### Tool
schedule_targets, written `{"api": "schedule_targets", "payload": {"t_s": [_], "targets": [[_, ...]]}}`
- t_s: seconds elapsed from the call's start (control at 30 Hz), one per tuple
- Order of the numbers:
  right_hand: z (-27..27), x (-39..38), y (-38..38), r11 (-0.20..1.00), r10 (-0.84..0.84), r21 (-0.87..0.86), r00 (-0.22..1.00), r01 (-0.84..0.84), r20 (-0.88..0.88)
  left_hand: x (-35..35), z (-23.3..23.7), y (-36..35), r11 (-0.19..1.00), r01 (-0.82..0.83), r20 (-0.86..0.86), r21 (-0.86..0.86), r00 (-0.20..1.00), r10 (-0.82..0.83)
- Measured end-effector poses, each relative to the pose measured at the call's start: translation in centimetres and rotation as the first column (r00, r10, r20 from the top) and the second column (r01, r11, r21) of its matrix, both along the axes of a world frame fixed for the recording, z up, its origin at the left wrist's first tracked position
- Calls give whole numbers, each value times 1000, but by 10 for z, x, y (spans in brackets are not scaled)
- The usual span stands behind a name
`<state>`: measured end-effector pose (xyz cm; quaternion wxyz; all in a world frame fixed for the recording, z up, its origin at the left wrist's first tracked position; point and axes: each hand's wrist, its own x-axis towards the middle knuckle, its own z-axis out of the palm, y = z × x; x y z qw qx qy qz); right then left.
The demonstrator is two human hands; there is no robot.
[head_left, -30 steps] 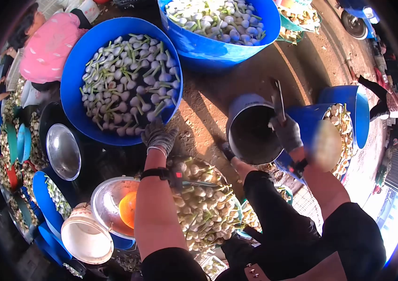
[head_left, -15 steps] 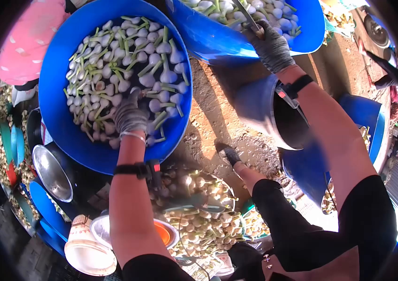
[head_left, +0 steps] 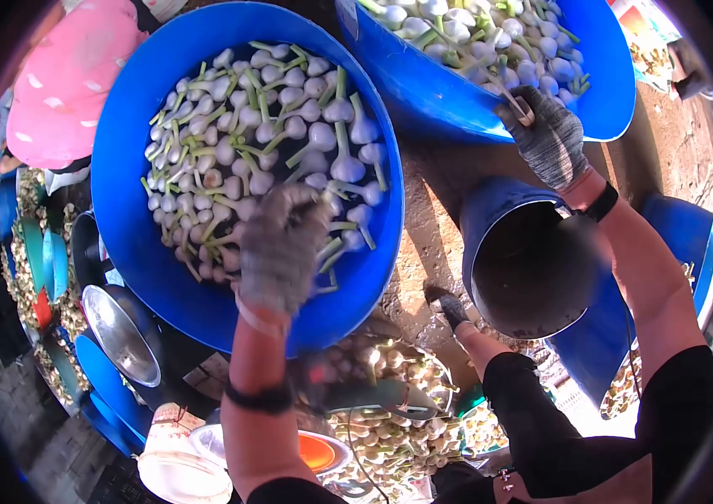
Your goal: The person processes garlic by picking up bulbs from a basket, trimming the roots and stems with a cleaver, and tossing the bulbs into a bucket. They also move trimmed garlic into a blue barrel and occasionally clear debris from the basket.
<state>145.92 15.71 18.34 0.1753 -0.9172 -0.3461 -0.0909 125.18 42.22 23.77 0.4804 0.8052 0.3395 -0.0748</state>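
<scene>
Left of the round blue tub [head_left: 134,109], a person [head_left: 75,84] in pink is only partly in view. In the tub lie garlic bulbs [head_left: 266,132] with green stems, apparently in water; they should be light and firm but slippery when wet, with thin skin that tears easily, so the stem looks the surest hold. Over the tub's near side hangs the gloved left hand [head_left: 283,252], fingers curled but blurred; I cannot tell whether they pinch a bulb, and those beneath are hidden. Right of the tub, the gloved right hand [head_left: 550,139] has its fingers wrapped round a knife [head_left: 523,112], whose thin blade is hard to make out before the second tub [head_left: 424,92].
</scene>
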Motion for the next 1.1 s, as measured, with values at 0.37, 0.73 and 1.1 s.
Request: {"api": "schedule_targets", "payload": {"t_s": [0.37, 0.73, 1.1], "targets": [[-4, 4, -1, 993, 93, 72, 996, -94, 17, 23, -98, 111, 964, -251, 24, 86, 968, 250], [2, 11, 1, 976, 215, -11, 968, -215, 131, 29, -229, 248, 881, -34, -274, 472, 944, 183], [3, 3, 2, 982, 157, -119, 981, -143, 113, 40, -240, 202, 906, 267, -229, 329, 953, -198]]}}
